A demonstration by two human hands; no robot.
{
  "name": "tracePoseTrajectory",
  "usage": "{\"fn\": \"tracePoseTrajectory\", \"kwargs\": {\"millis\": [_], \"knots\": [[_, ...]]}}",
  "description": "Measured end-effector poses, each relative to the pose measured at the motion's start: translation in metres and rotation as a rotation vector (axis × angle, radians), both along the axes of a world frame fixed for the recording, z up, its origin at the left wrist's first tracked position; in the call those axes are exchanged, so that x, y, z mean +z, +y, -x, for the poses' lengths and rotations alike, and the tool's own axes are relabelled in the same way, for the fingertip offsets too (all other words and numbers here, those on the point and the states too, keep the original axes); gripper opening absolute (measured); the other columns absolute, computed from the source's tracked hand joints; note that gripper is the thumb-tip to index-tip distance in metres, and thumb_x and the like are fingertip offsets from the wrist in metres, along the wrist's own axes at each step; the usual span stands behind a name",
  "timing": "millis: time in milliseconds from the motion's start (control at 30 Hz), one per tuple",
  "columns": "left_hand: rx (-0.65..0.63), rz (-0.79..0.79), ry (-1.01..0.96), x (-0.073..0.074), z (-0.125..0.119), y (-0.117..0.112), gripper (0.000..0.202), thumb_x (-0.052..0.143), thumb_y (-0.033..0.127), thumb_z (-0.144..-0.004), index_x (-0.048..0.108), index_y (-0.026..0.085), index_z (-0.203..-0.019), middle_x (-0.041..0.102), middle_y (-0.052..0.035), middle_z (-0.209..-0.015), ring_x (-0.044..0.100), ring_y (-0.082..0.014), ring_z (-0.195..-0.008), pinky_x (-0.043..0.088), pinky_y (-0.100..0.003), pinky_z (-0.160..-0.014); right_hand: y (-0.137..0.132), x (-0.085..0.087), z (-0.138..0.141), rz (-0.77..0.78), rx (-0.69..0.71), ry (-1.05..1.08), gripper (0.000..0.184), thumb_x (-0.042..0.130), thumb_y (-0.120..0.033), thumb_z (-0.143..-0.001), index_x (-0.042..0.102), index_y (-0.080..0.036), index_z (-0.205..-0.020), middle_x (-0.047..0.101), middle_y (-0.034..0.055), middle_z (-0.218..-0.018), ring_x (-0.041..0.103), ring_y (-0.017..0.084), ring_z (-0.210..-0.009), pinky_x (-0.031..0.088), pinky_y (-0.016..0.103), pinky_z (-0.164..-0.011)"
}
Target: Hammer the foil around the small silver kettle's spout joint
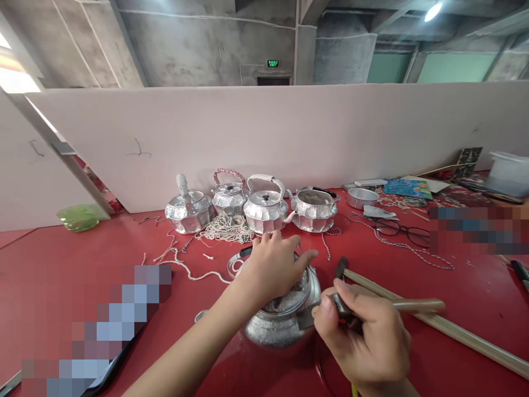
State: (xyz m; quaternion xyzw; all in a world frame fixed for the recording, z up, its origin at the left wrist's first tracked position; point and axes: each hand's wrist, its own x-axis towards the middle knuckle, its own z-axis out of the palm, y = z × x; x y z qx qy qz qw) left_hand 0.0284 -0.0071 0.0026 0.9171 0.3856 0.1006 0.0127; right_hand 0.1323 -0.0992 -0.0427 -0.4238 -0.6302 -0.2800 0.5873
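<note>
Watching remotely, I see at lower centre the left hand [275, 267] over a silver kettle [273, 331] — fingers loosely spread — and the right hand [372, 331], its fingers pinching a hammer [424, 306].

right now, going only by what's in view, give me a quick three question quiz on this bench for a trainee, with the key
1. Fill in the blank: the right hand grips a ____.
2. True or false: the left hand reaches over the top of the nearest kettle.
3. Short answer: what lies on the table just in front of the kettle with the red-and-white wrapped handle?

Key:
1. hammer
2. true
3. a tangle of pale cord
</note>
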Motion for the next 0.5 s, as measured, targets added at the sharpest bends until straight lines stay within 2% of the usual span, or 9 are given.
{"fn": "tracePoseTrajectory", "kwargs": {"millis": [100,233,333,400,433,500], "knots": [[-0.019,0.019,0.005,0.0,0.0,0.0,0.048,0.025,0.05,-0.088,0.058,0.019,-0.099,0.057,-0.0097,-0.096,0.051,-0.0251,-0.092,0.041,-0.043,-0.077,0.0,0.0,0.0,-0.006,0.0,-0.005,0.011,0.052,-0.013,-0.075,0.046,-0.014,-0.085,0.051,-0.0028,-0.052,0.046,0.006,-0.042,0.04,0.019,-0.04],[-0.02,0.062,-0.009,0.001,-0.002,0.0,0.048,0.025,0.051,-0.088,0.058,0.019,-0.102,0.057,-0.0104,-0.1,0.051,-0.0267,-0.095,0.04,-0.045,-0.079,0.001,0.001,0.002,-0.004,-0.001,-0.024,0.019,0.052,-0.01,-0.075,0.045,-0.011,-0.092,0.052,-0.0016,-0.053,0.048,0.007,-0.044,0.041,0.019,-0.041],[-0.017,0.122,0.004,0.006,0.003,0.0,0.048,0.025,0.051,-0.087,0.055,0.02,-0.109,0.054,-0.0117,-0.113,0.046,-0.0307,-0.106,0.039,-0.047,-0.083,0.002,0.001,0.003,-0.045,-0.019,-0.027,0.019,0.054,-0.009,-0.073,0.046,-0.009,-0.091,0.053,-0.0008,-0.054,0.048,0.006,-0.045,0.042,0.018,-0.042],[-0.042,0.202,0.025,0.015,0.014,0.0,0.053,0.03,0.055,-0.085,0.045,0.022,-0.122,0.043,-0.0122,-0.128,0.036,-0.0348,-0.118,0.036,-0.05,-0.088,0.002,0.0,0.002,-0.066,-0.029,-0.022,0.019,0.055,-0.01,-0.073,0.047,-0.009,-0.09,0.053,-0.0007,-0.053,0.049,0.006,-0.046,0.043,0.018,-0.043],[-0.055,0.257,0.022,0.019,0.022,-0.001,0.061,0.033,0.059,-0.082,0.033,0.024,-0.132,0.035,-0.0123,-0.135,0.028,-0.0363,-0.124,0.034,-0.051,-0.09,0.002,0.0,0.002,-0.069,-0.036,-0.016,0.017,0.055,-0.011,-0.073,0.048,-0.009,-0.089,0.053,-0.0009,-0.053,0.049,0.006,-0.046,0.043,0.018,-0.043],[-0.092,0.33,0.068,0.028,0.039,-0.002,0.075,0.04,0.065,-0.075,0.012,0.035,-0.138,0.023,-0.008,-0.142,0.022,-0.0378,-0.127,0.031,-0.056,-0.092,0.002,0.001,0.001,-0.08,-0.063,0.013,0.017,0.057,-0.013,-0.073,0.049,-0.009,-0.087,0.054,0.0,-0.055,0.05,0.006,-0.047,0.043,0.017,-0.043]]}}
